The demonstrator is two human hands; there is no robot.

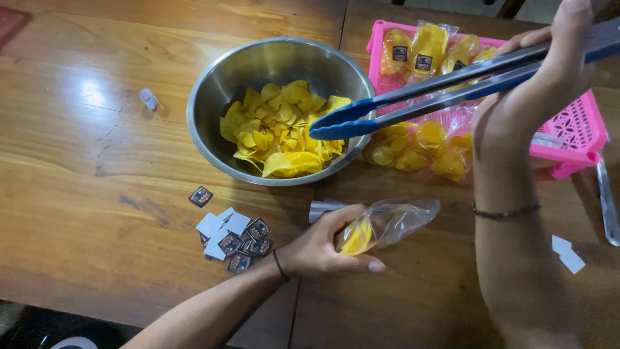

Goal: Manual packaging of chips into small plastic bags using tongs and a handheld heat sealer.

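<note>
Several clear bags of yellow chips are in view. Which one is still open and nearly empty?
The clear bag in the left hand, low on the table with only a few chips inside. The other bags in and beside the pink basket are full.

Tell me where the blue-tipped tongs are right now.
In the head view the tongs are held by the right hand, upper right, their closed blue tips hanging over the right rim of the steel bowl of yellow chips, in front of the pink basket.

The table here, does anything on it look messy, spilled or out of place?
Small label stickers lie scattered in a loose heap beside the left hand, one stray apart. No chips have spilled outside the steel bowl.
</note>
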